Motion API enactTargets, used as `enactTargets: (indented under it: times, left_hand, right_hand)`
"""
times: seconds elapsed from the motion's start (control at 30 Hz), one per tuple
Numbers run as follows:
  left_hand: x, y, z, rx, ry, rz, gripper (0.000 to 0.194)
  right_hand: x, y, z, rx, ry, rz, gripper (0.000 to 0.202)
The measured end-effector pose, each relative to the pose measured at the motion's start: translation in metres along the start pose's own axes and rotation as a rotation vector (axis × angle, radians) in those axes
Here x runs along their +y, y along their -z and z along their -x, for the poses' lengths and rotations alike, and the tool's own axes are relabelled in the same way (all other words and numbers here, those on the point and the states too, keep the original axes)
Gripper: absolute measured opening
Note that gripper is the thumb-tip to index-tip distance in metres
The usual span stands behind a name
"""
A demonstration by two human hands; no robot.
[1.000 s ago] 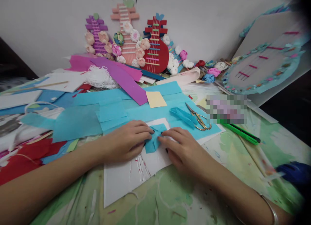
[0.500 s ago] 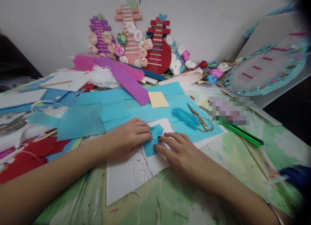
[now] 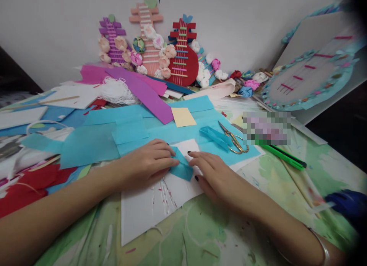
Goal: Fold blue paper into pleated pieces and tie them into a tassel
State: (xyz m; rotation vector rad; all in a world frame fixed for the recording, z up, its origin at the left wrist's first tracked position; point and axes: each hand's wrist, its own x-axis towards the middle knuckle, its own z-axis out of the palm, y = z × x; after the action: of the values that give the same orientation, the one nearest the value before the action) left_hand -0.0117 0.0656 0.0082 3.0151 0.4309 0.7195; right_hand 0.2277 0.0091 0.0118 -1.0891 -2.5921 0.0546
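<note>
A small folded piece of blue crepe paper (image 3: 183, 168) lies slanted over a white board (image 3: 143, 222) marked with streaks of glue and red specks. My left hand (image 3: 147, 162) has its curled fingers on the paper's left part, pinching or pressing it; the thumb is hidden. On the other side is my right hand (image 3: 213, 172), fingers apart, with its fingertips at or just beside the paper's right edge. Behind the hands spreads a larger blue crepe sheet (image 3: 160, 133). Gold-handled scissors (image 3: 233, 139) rest on it beside a folded blue strip (image 3: 215, 136).
A cream paper square (image 3: 183, 117) and a purple strip (image 3: 149, 95) lie beyond the hands. To the right is a green cutter (image 3: 283, 155). Paper-flowered lute shapes, one of them red (image 3: 183, 65), lean on the wall. Red scraps (image 3: 31, 185) lie left, near white string (image 3: 117, 90).
The blue paper piece has turned, its lower end swinging right. My right hand's fingers have drawn back from its surface and spread. The view has shifted slightly.
</note>
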Motion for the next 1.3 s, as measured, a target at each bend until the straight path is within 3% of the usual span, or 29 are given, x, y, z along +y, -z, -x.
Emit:
enactTargets:
  times: [0.17, 0.4, 0.53, 0.67, 0.77, 0.9, 1.13, 1.3]
  left_hand:
    - [0.005, -0.006, -0.002, 0.078, 0.065, 0.010, 0.020]
    - [0.025, -0.006, -0.011, 0.152, 0.363, 0.183, 0.019]
    - [0.031, -0.009, -0.013, 0.205, 0.363, 0.195, 0.018]
    - [0.029, -0.009, -0.010, 0.160, 0.284, 0.148, 0.023]
    - [0.026, -0.007, -0.007, 0.139, 0.219, 0.035, 0.033]
    - [0.023, -0.006, -0.004, 0.118, 0.207, -0.067, 0.007]
    - [0.016, -0.010, -0.003, 0.118, 0.211, 0.007, 0.012]
    - [0.010, -0.009, -0.003, 0.056, 0.225, 0.086, 0.013]
  right_hand:
    - [-0.003, 0.000, -0.002, 0.063, 0.001, -0.074, 0.026]
    - [-0.009, -0.009, -0.008, 0.216, 0.012, -0.043, 0.029]
    - [-0.010, -0.012, -0.012, 0.336, 0.042, 0.030, 0.014]
    - [-0.003, -0.010, -0.011, 0.439, 0.056, 0.043, 0.017]
    - [0.007, -0.007, -0.008, 0.406, 0.010, -0.085, 0.015]
    - [0.020, -0.006, -0.004, 0.294, -0.076, -0.324, 0.014]
    - [0.024, -0.005, -0.005, 0.140, -0.107, -0.375, 0.018]
    - [0.027, -0.004, -0.003, 0.130, -0.122, -0.365, 0.017]
